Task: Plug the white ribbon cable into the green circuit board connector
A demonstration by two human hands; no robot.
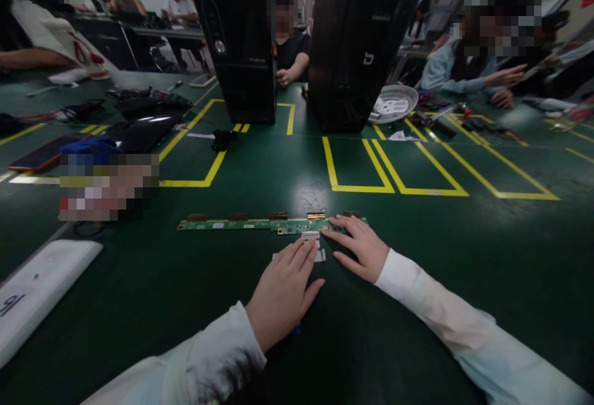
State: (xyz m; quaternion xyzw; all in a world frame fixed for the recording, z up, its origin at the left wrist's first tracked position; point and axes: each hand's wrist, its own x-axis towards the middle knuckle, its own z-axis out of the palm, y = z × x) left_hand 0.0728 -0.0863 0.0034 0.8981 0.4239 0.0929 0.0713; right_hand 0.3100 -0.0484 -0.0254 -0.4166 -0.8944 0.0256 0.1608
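In my head view, the long green circuit board point(245, 225) lies just below mid-frame on the surface point(185, 294). My right grip point(362, 248) is loose, fingers spread over its right end; my left grip point(282, 287) partly covers a white piece point(310, 237), whether pinching it I cannot tell.

One bare left hand point(284, 287) of mine, white-sleeved: palm down, fingers together, thumb apart. My bare right hand point(365, 249), white-sleeved: fingers spread.

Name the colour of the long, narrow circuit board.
The long, narrow circuit board is mainly green, best seen in the head view.
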